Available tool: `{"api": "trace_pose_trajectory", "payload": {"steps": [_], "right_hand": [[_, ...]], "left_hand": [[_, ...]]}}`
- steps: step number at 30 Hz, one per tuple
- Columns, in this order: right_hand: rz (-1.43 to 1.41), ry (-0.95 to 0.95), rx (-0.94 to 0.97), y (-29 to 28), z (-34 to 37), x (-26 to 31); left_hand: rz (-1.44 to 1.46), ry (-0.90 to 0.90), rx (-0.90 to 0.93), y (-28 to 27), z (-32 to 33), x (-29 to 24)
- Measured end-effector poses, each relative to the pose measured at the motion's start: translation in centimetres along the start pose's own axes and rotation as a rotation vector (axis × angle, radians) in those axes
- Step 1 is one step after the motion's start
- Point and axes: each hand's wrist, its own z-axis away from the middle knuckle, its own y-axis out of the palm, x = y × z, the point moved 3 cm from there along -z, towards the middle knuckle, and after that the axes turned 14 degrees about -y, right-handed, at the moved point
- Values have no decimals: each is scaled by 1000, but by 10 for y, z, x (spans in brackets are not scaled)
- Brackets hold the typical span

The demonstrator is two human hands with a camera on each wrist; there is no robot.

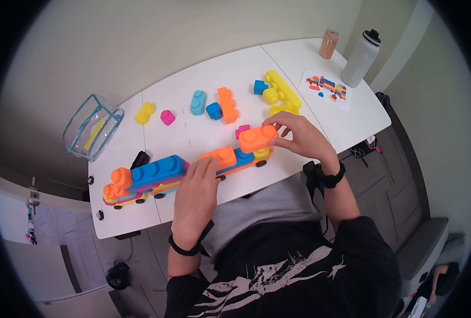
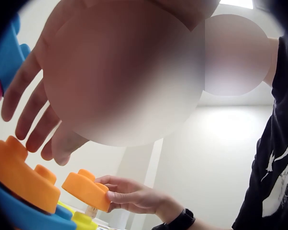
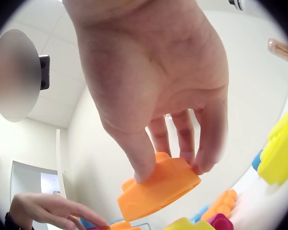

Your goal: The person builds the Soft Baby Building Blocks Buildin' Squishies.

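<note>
My right hand [image 1: 301, 137] pinches an orange two-stud building block [image 1: 256, 139] between thumb and fingers. It holds the block tilted over the right end of a wheeled block train [image 1: 234, 160], close above a yellow block there. My left hand [image 1: 197, 185] has its fingers extended, fingertips right by another orange block [image 2: 26, 179] that sits on a blue block of the train. To the left, the train carries a long blue block [image 1: 158, 172] and stacked orange blocks [image 1: 120, 180] at its far end. The left palm hides part of the train's middle.
Loose blocks lie behind the train: a teal block [image 1: 197, 102], an orange block [image 1: 227, 105], a pink block [image 1: 167, 117] and several yellow ones. A clear case [image 1: 68, 130] stands left. A picture sheet [image 1: 325, 90], can [image 1: 328, 44] and bottle [image 1: 360, 59] are back right.
</note>
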Motion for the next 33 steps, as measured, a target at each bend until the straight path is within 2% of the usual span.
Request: {"api": "trace_pose_trajectory", "payload": {"steps": [15, 17, 27, 33], "right_hand": [[-30, 37, 67, 19, -3, 3], [50, -67, 124, 26, -3, 5], [96, 7, 201, 31, 1, 1], [102, -19, 226, 32, 2, 2]], "left_hand": [[21, 1, 36, -1, -1, 1], [22, 10, 25, -1, -2, 0], [32, -9, 74, 1, -1, -1], [3, -14, 89, 4, -1, -3]]}}
